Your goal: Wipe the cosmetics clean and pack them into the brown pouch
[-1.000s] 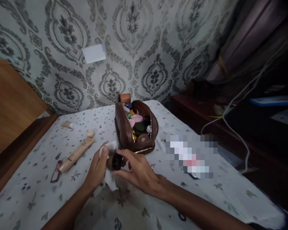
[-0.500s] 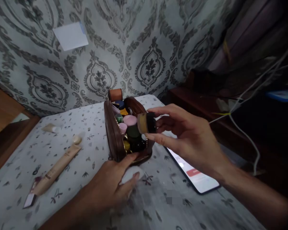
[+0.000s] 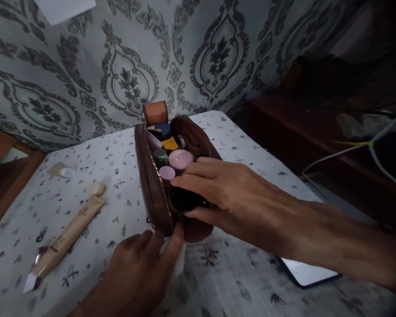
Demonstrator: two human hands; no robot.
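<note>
A brown cosmetic bag (image 3: 152, 193) stands unzipped on the patterned cloth, packed with pink-lidded jars (image 3: 181, 159), a green-lidded jar (image 3: 160, 157) and other small containers. My right hand (image 3: 227, 189) is down in its near end, fingers closed round a black-lidded jar (image 3: 188, 200); its body is mostly hidden. At the bag's near corner, my left hand (image 3: 141, 264) grips the edge with its fingertips. Something white and pale (image 3: 178, 259) shows beneath that hand; I cannot make out what it is.
On the left lie a beige tube (image 3: 69, 233), a small round cream item (image 3: 97, 189) and a smaller tube (image 3: 61, 170). A phone (image 3: 306, 270) lies under my right forearm. White cables (image 3: 336, 158) hang at the right, beside dark red furniture (image 3: 277, 127). A patterned wall rises behind.
My right hand has lowered the black-lidded jar from above the bag into its near end. My left hand stays at the bag's near corner. The view has shifted closer.
</note>
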